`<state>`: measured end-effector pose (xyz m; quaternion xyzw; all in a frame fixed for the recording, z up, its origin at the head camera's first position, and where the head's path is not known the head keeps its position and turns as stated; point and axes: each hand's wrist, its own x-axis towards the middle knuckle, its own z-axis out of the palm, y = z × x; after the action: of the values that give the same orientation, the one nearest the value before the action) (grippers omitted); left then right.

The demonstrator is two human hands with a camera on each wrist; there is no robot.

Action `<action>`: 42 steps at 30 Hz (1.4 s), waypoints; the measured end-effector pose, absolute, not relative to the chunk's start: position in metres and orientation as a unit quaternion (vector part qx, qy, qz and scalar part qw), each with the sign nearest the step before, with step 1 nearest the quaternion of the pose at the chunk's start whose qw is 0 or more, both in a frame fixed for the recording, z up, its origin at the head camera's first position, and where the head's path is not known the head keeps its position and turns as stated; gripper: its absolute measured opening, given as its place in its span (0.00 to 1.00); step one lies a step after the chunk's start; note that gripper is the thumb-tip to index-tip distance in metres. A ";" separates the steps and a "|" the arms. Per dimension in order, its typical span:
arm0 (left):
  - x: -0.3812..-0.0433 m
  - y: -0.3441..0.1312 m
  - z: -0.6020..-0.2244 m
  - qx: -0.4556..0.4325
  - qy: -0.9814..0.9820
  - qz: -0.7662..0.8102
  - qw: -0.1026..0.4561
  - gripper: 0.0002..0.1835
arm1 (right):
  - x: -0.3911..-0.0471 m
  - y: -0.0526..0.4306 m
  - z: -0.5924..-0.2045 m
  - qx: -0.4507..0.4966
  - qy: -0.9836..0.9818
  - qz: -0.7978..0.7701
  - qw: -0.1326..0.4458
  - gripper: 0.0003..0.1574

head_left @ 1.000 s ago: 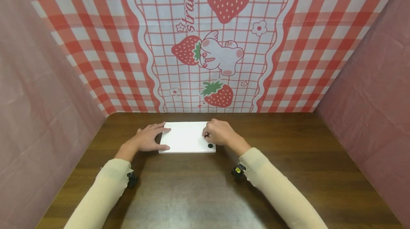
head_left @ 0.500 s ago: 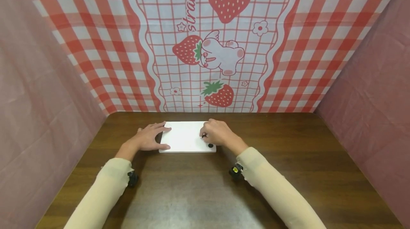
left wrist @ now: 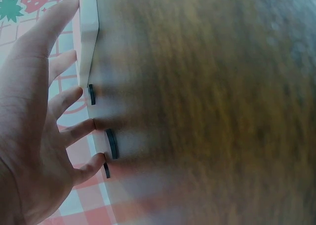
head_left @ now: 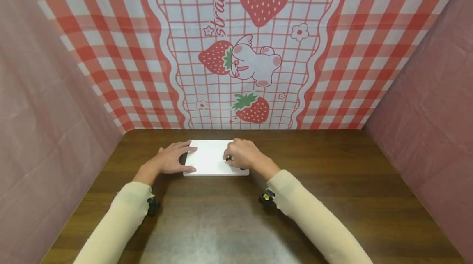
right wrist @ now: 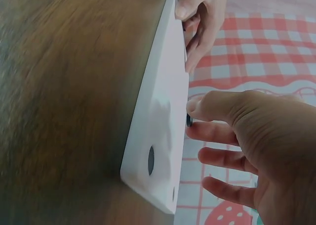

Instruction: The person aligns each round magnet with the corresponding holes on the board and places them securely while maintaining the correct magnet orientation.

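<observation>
A flat white board (head_left: 208, 159) lies near the back of the table. My left hand (head_left: 171, 159) rests at its left end, fingers spread, with thumb and a fingertip on the surface. My right hand (head_left: 242, 154) is over the board's right half. Its thumb and index finger pinch a small black disc (right wrist: 189, 120), while the other fingers extend free in the right wrist view. One black disc (right wrist: 151, 160) lies on the board near its right front corner, and another dark disc (right wrist: 173, 194) shows near the far right corner.
Past the board's left end, black discs (left wrist: 112, 144) sit close to the left fingertips in the left wrist view; the hand hides them in the head view. Brown wood table (head_left: 221, 214) spreads in front. A strawberry-print checked cloth (head_left: 258, 50) hangs behind, with pink cloth at both sides.
My right hand has slid left along the board with the pinched black disc, partly covering the disc at the front corner. The left hand and the board have stayed in place.
</observation>
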<state>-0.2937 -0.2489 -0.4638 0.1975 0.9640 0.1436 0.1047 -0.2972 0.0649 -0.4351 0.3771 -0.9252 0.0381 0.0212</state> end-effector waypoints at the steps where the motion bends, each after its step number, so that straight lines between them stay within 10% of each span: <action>1: -0.294 -0.249 -0.464 0.197 0.965 0.140 0.105 0.52 | -0.297 0.063 -0.435 0.380 -0.924 0.038 0.023 0.08; 42: -0.294 -0.247 -0.465 0.186 0.966 0.142 0.106 0.51 | -0.285 0.035 -0.455 0.424 -0.904 0.030 0.042 0.06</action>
<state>-0.2943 -0.2474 -0.4652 0.1859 0.9664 0.1425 0.1056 -0.2850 0.0353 -0.4555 0.4237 -0.9043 0.0303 0.0421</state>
